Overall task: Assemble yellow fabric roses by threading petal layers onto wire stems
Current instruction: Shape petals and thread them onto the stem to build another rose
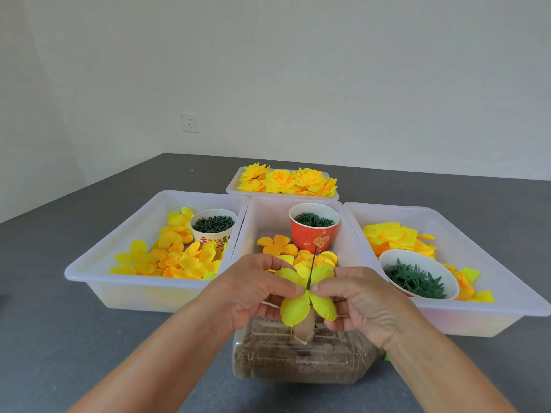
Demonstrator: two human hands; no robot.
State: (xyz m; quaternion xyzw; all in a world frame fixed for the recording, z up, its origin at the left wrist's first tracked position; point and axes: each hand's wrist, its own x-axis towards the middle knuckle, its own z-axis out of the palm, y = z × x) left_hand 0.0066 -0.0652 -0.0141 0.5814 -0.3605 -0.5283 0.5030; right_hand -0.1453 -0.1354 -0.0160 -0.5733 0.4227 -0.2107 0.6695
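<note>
A yellow petal layer is threaded on a thin dark green wire stem that points up and away from me. My left hand pinches the layer from the left near its centre. From the right, my right hand pinches it beside the stem's base. Both hands hover above a clear box of brown filling. A pale bud-like piece shows just below the petals; its attachment is hidden.
Three white bins hold loose yellow petals: left bin with a white cup of dark green parts, middle bin with a red cup of green rings, right bin with a bowl of green calyxes. Finished roses fill a far tray.
</note>
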